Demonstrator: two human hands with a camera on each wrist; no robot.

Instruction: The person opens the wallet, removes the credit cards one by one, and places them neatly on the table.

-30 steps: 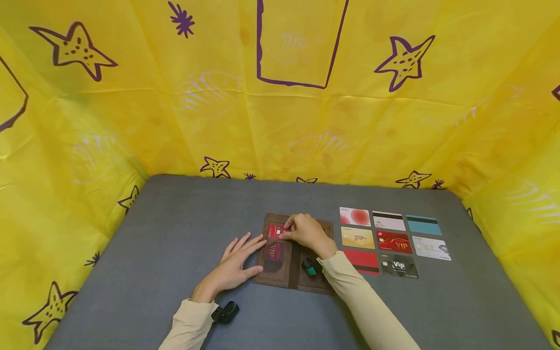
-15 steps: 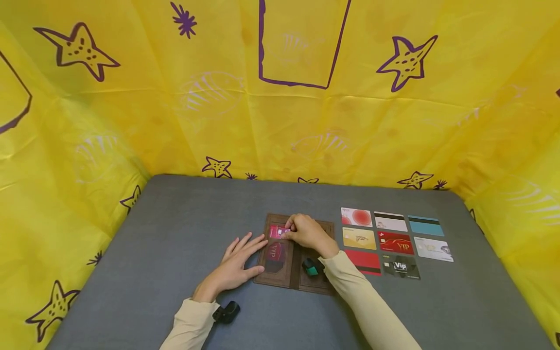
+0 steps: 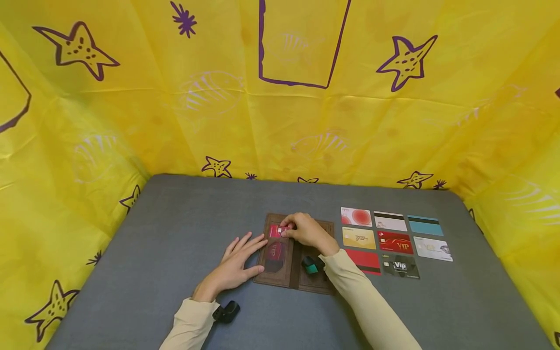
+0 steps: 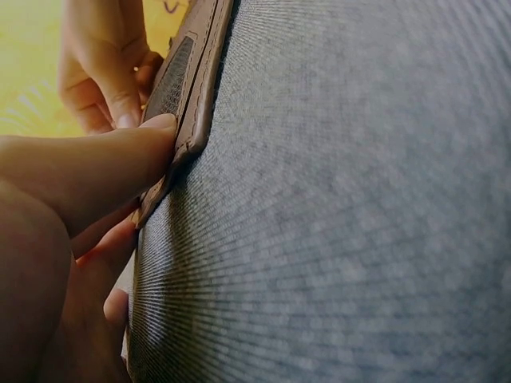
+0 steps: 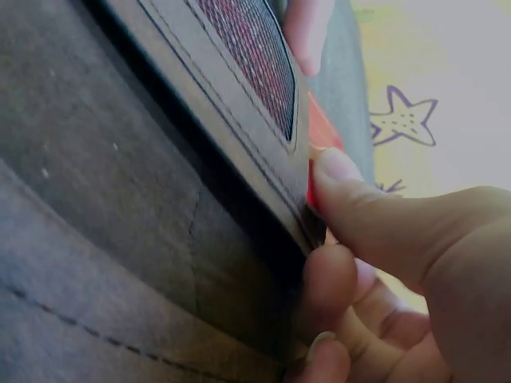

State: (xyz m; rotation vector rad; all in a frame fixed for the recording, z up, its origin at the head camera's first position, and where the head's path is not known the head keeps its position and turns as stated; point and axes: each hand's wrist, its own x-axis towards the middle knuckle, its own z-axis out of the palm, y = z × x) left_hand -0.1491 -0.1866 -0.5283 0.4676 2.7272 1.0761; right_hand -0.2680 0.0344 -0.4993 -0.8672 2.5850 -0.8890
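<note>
A brown wallet (image 3: 280, 278) lies spread flat on the table, its left half carrying a mesh window (image 3: 274, 252) with a dark red VIP design showing through. Above that window, part of a red chip card (image 3: 273, 231) sticks out of the pocket. My right hand (image 3: 307, 230) pinches this card near its right end, thumb and fingers right at the pocket's edge in the right wrist view. Fingers spread, my left hand (image 3: 234, 265) rests by the wallet's left side, fingertips touching its edge. The left wrist view has its thumb (image 4: 152, 148) on the wallet's border.
Right of the wallet, several cards lie in rows, among them a gold card (image 3: 358, 238), a red VIP card (image 3: 395, 242), a blue card (image 3: 425, 225) and a black Vip card (image 3: 400, 266). Yellow patterned cloth (image 3: 280, 136) walls the grey table (image 3: 192, 209) behind and at both sides.
My right hand's fingertips have shifted slightly left and up along the red card. The left hand keeps its place on the wallet's edge.
</note>
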